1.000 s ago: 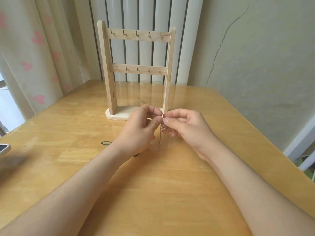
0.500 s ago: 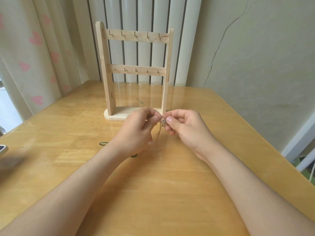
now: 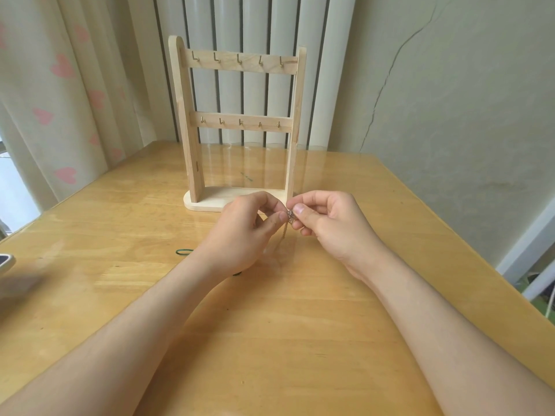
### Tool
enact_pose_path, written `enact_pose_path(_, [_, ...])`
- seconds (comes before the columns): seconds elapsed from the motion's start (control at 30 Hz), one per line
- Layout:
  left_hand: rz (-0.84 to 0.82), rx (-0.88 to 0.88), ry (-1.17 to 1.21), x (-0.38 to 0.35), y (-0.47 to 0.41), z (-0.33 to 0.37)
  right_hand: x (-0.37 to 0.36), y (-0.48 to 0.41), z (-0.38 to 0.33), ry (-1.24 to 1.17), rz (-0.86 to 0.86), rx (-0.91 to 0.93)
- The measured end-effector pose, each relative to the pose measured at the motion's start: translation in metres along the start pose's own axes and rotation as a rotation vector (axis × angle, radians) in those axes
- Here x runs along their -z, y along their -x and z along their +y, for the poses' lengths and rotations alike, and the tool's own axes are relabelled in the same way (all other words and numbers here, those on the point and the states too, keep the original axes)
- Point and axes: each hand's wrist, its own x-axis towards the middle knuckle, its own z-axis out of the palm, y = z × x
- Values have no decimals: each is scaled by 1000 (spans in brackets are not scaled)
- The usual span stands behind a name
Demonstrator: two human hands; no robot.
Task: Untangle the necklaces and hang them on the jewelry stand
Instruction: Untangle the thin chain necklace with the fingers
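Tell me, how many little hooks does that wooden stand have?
10 hooks: five along the top bar of the stand, five along its lower bar. All hang bare, and none looks hidden.

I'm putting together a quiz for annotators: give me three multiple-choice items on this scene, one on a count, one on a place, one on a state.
1. How many hooks are on the stand's top bar? A) three B) five C) eight
2. Where is the chain? A) on a hook B) behind the stand C) in front of the stand's base
3. The left hand is: A) pinching the chain B) open and idle C) gripping the stand

Answers:
1 B: five hooks line that bar.
2 C: the chain hangs just before the base.
3 A: its thumb and finger close on the chain, opposite the right hand.
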Motion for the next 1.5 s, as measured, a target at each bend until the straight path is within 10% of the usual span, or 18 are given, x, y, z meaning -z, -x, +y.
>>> enact_pose_path(1.5, [22,-21,-40,1,4,8,3,1,-2,51,-114,49])
